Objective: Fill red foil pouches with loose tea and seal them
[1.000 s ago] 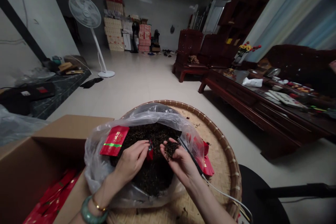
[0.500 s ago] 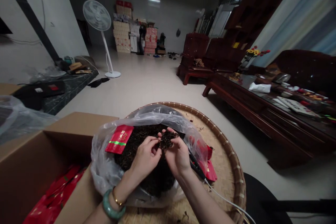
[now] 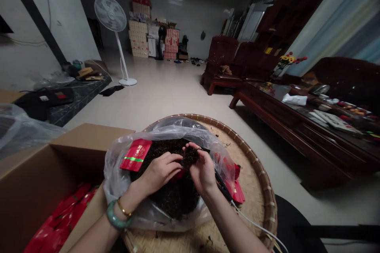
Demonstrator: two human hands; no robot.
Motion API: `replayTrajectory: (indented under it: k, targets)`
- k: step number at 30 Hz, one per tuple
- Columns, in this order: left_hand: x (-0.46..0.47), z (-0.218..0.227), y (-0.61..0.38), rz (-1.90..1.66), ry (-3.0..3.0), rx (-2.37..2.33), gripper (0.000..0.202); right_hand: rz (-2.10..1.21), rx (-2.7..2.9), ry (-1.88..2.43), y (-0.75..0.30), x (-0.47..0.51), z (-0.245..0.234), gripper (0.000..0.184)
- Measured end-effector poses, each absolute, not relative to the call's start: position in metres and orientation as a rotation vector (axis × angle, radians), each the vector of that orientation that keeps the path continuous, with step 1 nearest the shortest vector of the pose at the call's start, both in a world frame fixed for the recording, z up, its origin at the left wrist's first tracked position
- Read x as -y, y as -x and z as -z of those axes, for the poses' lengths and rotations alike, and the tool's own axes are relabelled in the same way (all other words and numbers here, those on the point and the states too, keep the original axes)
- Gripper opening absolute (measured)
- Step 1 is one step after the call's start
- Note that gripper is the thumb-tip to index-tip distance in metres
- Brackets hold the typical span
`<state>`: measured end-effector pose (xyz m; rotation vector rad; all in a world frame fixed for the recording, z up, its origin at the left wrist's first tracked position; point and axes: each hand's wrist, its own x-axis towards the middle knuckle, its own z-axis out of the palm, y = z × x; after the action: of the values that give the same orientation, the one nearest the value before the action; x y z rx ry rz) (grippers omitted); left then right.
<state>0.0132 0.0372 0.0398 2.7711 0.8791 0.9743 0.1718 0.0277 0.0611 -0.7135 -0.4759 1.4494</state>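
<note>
My right hand [image 3: 203, 172] is cupped, palm up, around a clump of dark dried tea leaves [image 3: 189, 161]. Beside it, my left hand [image 3: 162, 172] has its fingers stretched towards the clump, thumb apart from them, with nothing visible in between. Both hands are above a clear plastic bag [image 3: 114, 178] filled with more loose dark leaves [image 3: 175, 201]. A red packet [image 3: 136, 155] with a green stripe lies on the leaves at the bag's left. Something red shows below my left fingertips, mostly hidden.
The bag rests on a round woven bamboo tray [image 3: 249, 189]. A black device [image 3: 222, 187] with a white cable and red packets [image 3: 238, 193] lie right of the bag. On the left stands a cardboard box [image 3: 86, 136] holding red packets [image 3: 59, 221]. Farther off are a white fan [image 3: 111, 14] and a wooden table [image 3: 273, 122].
My left hand has drawn slightly left, and its fingers have straightened from a pinch at the clump. My right hand still cups the leaves. Something red now shows beneath my hands.
</note>
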Motion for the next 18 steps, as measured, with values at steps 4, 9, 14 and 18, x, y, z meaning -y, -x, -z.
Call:
replayTrajectory:
  k: [4,9,14,18]
  targets:
    - [-0.0455,-0.0406,-0.0128,-0.991,-2.88,-0.735,0.014,-1.445,0.487,0.751,-0.1725,-0.027,-0.0637,0.021]
    - [-0.048,-0.0463,-0.0126,-0.949,-2.938,-0.73,0.018,-1.445,0.608,0.802,-0.1748,-0.0256,-0.0624,0.034]
    - [-0.0461,-0.0476,-0.0115,-1.01,-2.926,-0.788,0.02,-1.313,0.81,1.047,-0.1772,-0.0251,-0.0601,0.045]
    - [-0.0453,-0.0446,-0.0099,-1.031,-2.906,-0.835,0.019,-1.287,0.944,1.067,-0.1798,-0.025,-0.0539,0.049]
